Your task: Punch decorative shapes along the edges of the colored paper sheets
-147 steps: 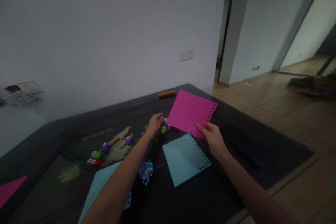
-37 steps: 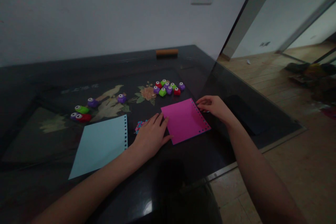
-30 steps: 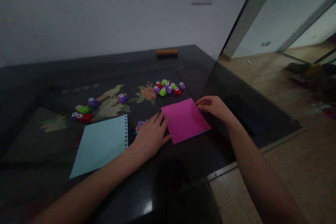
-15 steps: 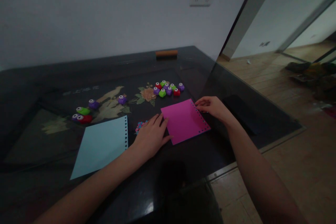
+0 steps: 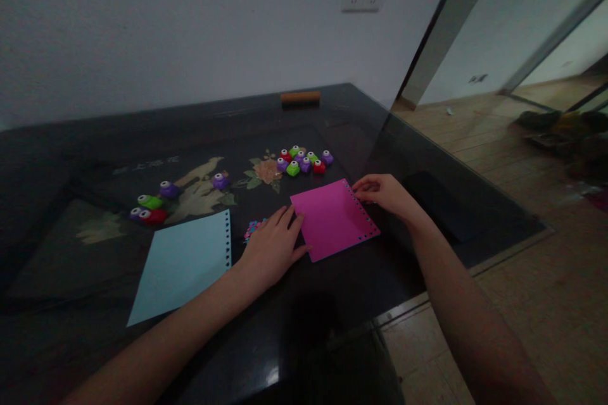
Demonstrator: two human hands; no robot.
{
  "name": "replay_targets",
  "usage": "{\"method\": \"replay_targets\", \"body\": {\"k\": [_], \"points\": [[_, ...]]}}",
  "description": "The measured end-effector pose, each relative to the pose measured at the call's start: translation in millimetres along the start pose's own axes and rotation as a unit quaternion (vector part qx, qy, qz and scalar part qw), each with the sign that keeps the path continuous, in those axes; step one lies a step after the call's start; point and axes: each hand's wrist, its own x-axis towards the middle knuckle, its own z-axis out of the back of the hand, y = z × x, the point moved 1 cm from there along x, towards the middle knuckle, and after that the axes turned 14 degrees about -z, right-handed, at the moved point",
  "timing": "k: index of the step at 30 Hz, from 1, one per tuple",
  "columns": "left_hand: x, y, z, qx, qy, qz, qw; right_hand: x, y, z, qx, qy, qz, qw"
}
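Note:
A pink paper sheet (image 5: 332, 218) with a row of punched holes along its right edge lies flat on the dark glass table (image 5: 332, 304), on top of a light blue sheet that shows only through the holes. My left hand (image 5: 272, 250) rests flat against the pink sheet's left edge, fingers spread. My right hand (image 5: 386, 193) touches the sheet's far right corner with curled fingers. A second light blue sheet (image 5: 183, 262) with punched holes lies to the left. Paper confetti (image 5: 251, 228) peeks out beside my left hand.
A cluster of small red, green and purple paper punches (image 5: 301, 161) sits behind the pink sheet. More punches (image 5: 152, 205) lie at the left. An orange block (image 5: 300, 97) rests by the wall. The table's edge runs diagonally on the right above the wooden floor (image 5: 513, 202).
Earlier my right hand held the pink sheet in the air; now it lies over the blue sheet. In the last second both hands have stayed nearly still.

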Motion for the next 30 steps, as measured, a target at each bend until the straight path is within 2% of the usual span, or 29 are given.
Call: {"method": "replay_targets", "body": {"k": [8, 13, 18, 30], "points": [[-1.1, 3.6, 4.2, -0.022, 0.007, 0.0, 1.0, 2.1, -2.6, 2.4, 0.008, 0.008, 0.005, 1.0], [-2.6, 6.8, 11.2, -0.04, 0.025, -0.07, 0.996, 2.4, -3.8, 2.8, 0.013, 0.009, 0.0, 1.0], [-2.1, 1.5, 16.9, -0.027, 0.046, -0.11, 0.993, -2.6, -0.7, 3.8, 0.033, 0.028, -0.026, 0.999], [2.1, 1.1, 11.3, -0.016, 0.013, -0.157, 0.987, -12.5, 3.5, 3.6, 0.008, 0.057, -0.033, 0.998]]}}
